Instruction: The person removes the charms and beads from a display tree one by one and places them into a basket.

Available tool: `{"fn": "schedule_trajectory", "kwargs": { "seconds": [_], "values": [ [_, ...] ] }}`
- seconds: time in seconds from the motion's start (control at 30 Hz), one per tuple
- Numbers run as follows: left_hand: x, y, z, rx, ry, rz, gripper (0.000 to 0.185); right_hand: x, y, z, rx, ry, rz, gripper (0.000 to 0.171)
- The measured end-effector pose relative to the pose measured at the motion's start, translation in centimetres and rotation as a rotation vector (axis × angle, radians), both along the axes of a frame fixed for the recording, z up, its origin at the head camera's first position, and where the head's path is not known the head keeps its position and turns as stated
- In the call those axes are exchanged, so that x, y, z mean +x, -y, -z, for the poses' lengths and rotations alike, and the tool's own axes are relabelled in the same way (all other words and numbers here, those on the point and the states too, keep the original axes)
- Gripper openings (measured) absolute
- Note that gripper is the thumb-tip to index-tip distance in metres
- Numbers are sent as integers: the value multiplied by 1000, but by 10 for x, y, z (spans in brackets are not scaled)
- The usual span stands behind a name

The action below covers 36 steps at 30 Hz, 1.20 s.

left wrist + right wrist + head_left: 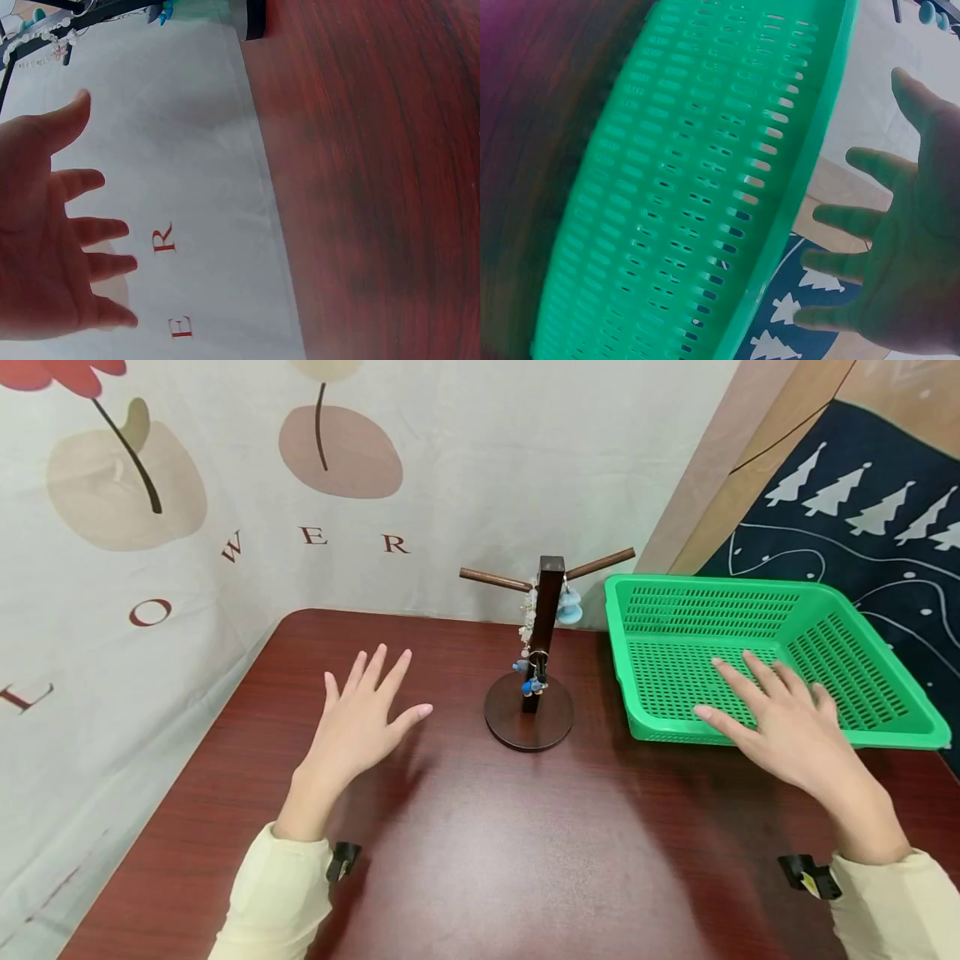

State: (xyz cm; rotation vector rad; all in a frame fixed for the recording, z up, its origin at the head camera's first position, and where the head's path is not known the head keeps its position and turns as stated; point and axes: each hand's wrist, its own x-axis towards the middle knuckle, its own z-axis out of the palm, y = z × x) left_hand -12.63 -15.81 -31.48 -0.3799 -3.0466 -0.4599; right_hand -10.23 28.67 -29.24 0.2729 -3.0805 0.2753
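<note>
My left hand (356, 727) hovers over the table's left part with its fingers spread and nothing in them. To its right stands a dark wooden jewelry stand (551, 602) with a round base and side pegs. A strand of whitish beads (527, 620) hangs from its left peg, and a light-blue ornament (570, 607) from the right one. Lower down, small blue trinkets (534, 686) dangle at the front of the post. My right hand (798, 731), fingers spread and holding nothing, is above the front edge of a green plastic basket (619, 647).
The reddish-brown wooden table (480, 843) has a light cloth (465, 468) with printed letters and flowers behind and left of it. A dark-blue cloth (810, 485) with white trees hangs behind the basket. Both wrists carry small black devices (343, 861).
</note>
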Motion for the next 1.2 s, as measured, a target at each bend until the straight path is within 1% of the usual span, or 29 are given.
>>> {"fn": "schedule_trajectory", "kwargs": {
  "seconds": [0.1,0.17,0.3,0.4,0.47,0.6,0.77,0.9,1.0,1.1,1.2],
  "values": [
    [-5,-1,0,88,11,16,69,-2,-1,-5,-38,-14,-23,73],
    [-9,-2,1,155,23,20,65,-4,-2,-8,-103,-33,-55,70],
    [-17,-4,0,290,24,33,52,-5,-2,-11,-223,-71,-104,56],
    [-24,-7,-3,393,15,44,43,-4,0,-11,-273,-78,-101,47],
    [-28,-10,-8,447,10,49,39,-3,1,-10,-307,-81,-105,41],
    [-37,-16,-21,505,-2,67,33,-3,4,-10,-347,-93,-131,33],
    [-46,-27,-41,566,-39,105,29,-4,7,-9,-374,-101,-161,28],
    [-50,-36,-61,642,-69,134,29,-3,8,-9,-380,-88,-163,26],
    [-52,-42,-73,683,-87,141,29,-4,8,-10,-381,-76,-156,27],
    [-54,-48,-83,725,-96,146,29,-4,9,-10,-377,-71,-158,27],
    [-56,-53,-90,755,-108,154,27,-5,10,-10,-373,-70,-165,27]
  ]
}}
